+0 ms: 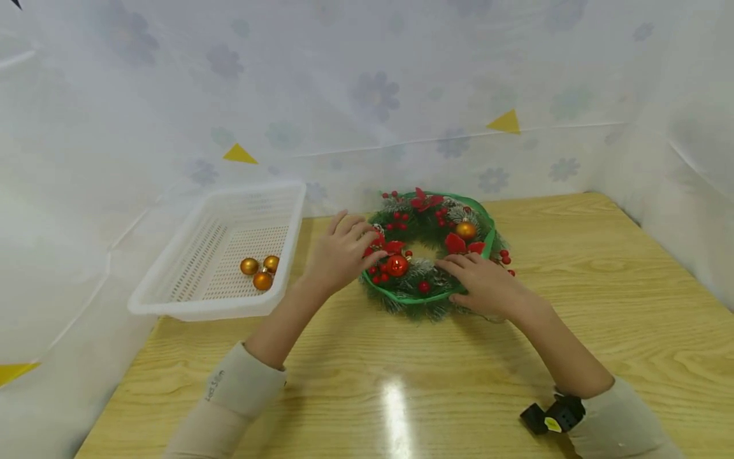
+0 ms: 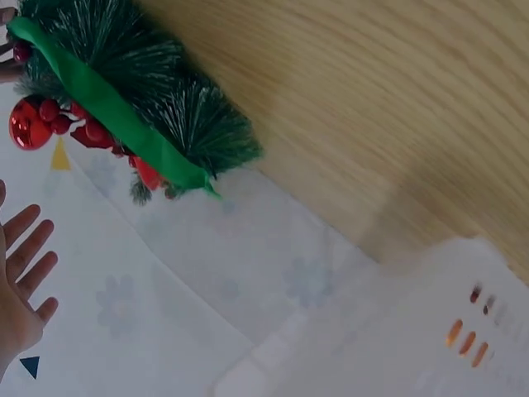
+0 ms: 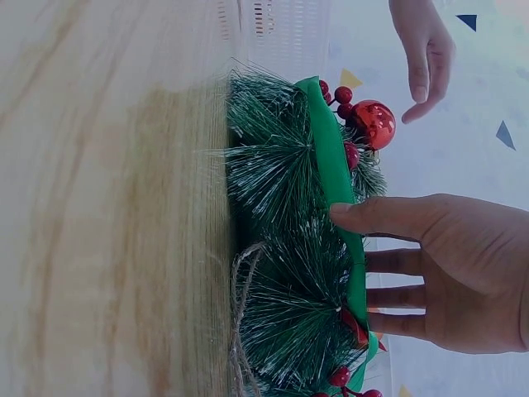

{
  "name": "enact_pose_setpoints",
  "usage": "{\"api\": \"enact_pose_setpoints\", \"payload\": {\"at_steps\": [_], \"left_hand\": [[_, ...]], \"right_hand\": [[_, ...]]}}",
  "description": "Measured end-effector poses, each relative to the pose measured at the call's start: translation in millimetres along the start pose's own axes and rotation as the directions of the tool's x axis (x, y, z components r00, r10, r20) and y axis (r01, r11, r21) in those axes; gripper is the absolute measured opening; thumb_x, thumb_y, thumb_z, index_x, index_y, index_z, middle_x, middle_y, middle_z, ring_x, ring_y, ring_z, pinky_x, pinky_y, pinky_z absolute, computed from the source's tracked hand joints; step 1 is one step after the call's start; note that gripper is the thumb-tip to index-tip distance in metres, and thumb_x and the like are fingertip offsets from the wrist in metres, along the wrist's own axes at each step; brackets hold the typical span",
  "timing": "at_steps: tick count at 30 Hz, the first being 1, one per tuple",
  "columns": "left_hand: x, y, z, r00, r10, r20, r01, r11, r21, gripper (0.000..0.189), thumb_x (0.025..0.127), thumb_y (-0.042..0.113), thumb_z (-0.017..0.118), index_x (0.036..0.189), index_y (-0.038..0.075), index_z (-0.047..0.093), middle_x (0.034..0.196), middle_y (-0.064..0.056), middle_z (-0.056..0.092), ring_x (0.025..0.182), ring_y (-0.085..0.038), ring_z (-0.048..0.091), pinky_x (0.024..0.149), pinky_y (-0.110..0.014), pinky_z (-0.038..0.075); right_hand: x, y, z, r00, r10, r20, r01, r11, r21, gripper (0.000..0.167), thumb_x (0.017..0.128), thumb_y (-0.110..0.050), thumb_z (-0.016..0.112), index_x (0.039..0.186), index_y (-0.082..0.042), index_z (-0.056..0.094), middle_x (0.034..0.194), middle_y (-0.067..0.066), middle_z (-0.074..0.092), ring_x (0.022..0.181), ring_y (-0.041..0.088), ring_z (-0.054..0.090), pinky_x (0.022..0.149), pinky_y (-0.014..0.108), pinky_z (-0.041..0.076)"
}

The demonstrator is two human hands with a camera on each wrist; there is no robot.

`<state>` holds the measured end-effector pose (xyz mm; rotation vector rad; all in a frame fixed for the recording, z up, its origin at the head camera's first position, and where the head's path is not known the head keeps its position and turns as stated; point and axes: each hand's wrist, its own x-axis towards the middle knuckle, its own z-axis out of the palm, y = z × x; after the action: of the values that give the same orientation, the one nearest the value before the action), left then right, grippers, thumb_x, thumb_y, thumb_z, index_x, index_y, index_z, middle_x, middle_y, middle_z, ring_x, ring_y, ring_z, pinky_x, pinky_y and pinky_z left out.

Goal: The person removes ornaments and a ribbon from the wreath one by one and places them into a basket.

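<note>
A green Christmas wreath (image 1: 375, 294) lies on the table, trimmed with red flowers, berries and a green ribbon (image 3: 331, 157). On its near left side sits a shiny red ball ornament (image 1: 397, 266); a gold ball ornament (image 1: 466, 230) is at its far right. My left hand (image 1: 343, 255) is over the wreath's left edge, its fingers spread and holding nothing. At the near right, my right hand (image 1: 490, 287) rests on the wreath. Its straight fingers lie over the top, and the thumb (image 3: 364, 217) touches the ribbon along the outer side.
A white perforated plastic basket (image 1: 201, 311) stands to the left, with several gold balls (image 1: 262, 280) inside. Flower-patterned white sheeting (image 1: 373, 95) surrounds the wooden table (image 1: 602, 274) at the back and sides. A loop of twine (image 3: 240, 306) hangs by the wreath's near edge.
</note>
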<state>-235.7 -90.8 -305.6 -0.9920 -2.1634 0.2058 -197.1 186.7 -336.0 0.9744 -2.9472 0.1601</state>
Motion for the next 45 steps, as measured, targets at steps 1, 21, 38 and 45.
{"api": "enact_pose_setpoints", "payload": {"at_steps": [1, 21, 38, 45], "left_hand": [[1.2, 4.3, 1.2, 1.000, 0.007, 0.004, -0.007, 1.000, -0.002, 0.037, 0.086, 0.047, 0.058, 0.098, 0.013, 0.069, 0.103, -0.002, 0.064, 0.106, -0.022, 0.052, 0.105, -0.040, 0.027], [5.8, 42.8, 17.1, 0.969, 0.009, 0.247, -0.004, 1.000, -0.022, 0.056, 0.088, 0.057, 0.048, 0.121, 0.012, 0.059, 0.119, -0.003, 0.057, 0.119, -0.024, 0.043, 0.109, -0.042, 0.016], [6.9, 41.0, 23.8, 0.960, -0.016, 0.280, 0.018, 1.000, -0.006, 0.059, 0.086, 0.059, 0.049, 0.117, 0.010, 0.061, 0.119, -0.004, 0.056, 0.121, -0.026, 0.041, 0.107, -0.042, 0.020], [12.7, 41.5, 20.9, 0.961, -0.007, 0.276, 0.010, 1.000, -0.012, 0.059, 0.087, 0.059, 0.047, 0.118, 0.010, 0.059, 0.119, -0.004, 0.056, 0.121, -0.026, 0.041, 0.108, -0.042, 0.020]], "right_hand": [[0.0, -0.1, 0.1, 1.000, 0.001, 0.000, -0.001, 1.000, 0.000, 0.066, 0.082, -0.024, 0.070, 0.138, -0.003, 0.040, 0.131, 0.019, 0.044, 0.114, 0.041, 0.043, 0.085, 0.054, 0.042], [-0.4, -1.1, 0.9, 1.000, 0.000, -0.006, 0.000, 1.000, -0.007, 0.066, 0.082, -0.024, 0.071, 0.137, -0.003, 0.041, 0.131, 0.019, 0.045, 0.113, 0.041, 0.044, 0.084, 0.054, 0.043], [0.7, -1.1, 0.3, 1.000, 0.011, 0.001, -0.011, 1.000, -0.016, 0.066, 0.082, -0.025, 0.070, 0.138, -0.005, 0.041, 0.131, 0.018, 0.044, 0.115, 0.041, 0.043, 0.083, 0.055, 0.043], [0.6, -1.8, -0.2, 1.000, 0.017, 0.000, -0.017, 1.000, -0.003, 0.066, 0.082, -0.025, 0.070, 0.138, -0.005, 0.041, 0.132, 0.018, 0.044, 0.116, 0.041, 0.042, 0.084, 0.056, 0.043]]}}
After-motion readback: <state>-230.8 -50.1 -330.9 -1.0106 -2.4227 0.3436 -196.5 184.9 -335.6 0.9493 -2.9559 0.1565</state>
